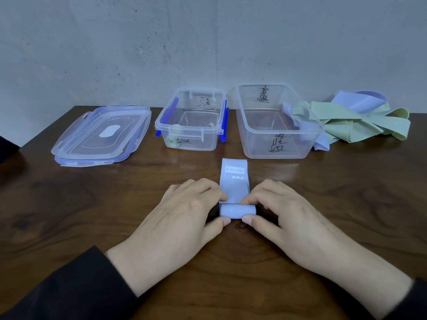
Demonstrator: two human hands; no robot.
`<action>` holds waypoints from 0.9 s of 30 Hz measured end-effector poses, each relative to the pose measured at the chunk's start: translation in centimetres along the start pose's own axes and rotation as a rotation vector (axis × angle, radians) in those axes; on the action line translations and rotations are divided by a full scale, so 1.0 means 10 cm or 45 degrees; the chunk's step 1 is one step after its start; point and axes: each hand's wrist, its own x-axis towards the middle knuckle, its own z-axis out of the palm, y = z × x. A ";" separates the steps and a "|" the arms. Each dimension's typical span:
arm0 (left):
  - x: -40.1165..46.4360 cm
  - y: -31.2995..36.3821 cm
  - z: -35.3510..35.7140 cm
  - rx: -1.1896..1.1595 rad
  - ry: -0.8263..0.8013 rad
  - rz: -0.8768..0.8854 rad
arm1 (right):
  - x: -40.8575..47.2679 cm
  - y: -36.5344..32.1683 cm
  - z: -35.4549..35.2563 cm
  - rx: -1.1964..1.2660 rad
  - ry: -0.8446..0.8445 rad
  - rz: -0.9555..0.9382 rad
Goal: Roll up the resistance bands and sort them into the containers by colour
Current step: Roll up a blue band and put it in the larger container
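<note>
at centre frame, the left hand (pixel 184 204) and right hand (pixel 284 204) pinch a half-rolled blue band (pixel 235 195) on the table (pixel 92 204). one green roll (pixel 172 142) sits in the small box (pixel 191 118); the large box (pixel 277 121) looks empty, with a pile of bands (pixel 360 121) waiting upper right.

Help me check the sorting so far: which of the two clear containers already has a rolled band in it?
The smaller container, the left one with blue clips, holds a pale green roll in its near-left corner. No roll shows in the larger container on the right.

Bare table (pixel 323 192) flanks both hands; two containers (pixel 189 121) (pixel 275 125) block the far side, narrow gap between
</note>
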 end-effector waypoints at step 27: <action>-0.01 0.03 -0.02 -0.008 0.025 0.001 | -0.01 0.03 -0.03 -0.021 -0.009 0.016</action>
